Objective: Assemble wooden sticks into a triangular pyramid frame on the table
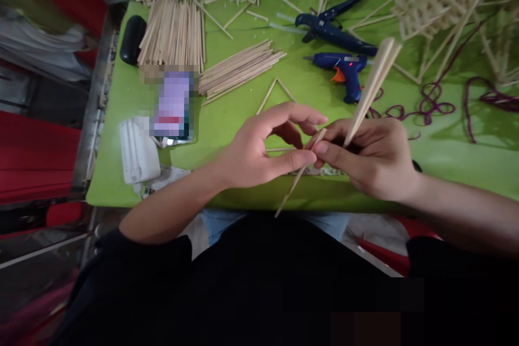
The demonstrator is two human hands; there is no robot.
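A thin wooden stick [298, 179] slants between my hands above the table's front edge, its lower end pointing toward my lap. My left hand [263, 146] has its thumb against this stick, with the fingers curved round behind; the far side of that grip is hidden. My right hand [371, 159] clasps a bundle of wooden sticks [373, 89] that points up and away to the right. Its thumb and forefinger also meet at the single stick. Beneath the hands, a triangle of sticks [266, 97] lies partly covered on the green table [227, 135].
Loose sticks [239, 73] and a larger stack [174, 32] lie left, near a phone [174, 102], a white charger [140, 148] and a black case [133, 39]. Beyond my right hand are a blue glue gun [343, 67], a dark blue cutter [332, 27], purple string [432, 105] and stick frameworks [430, 5].
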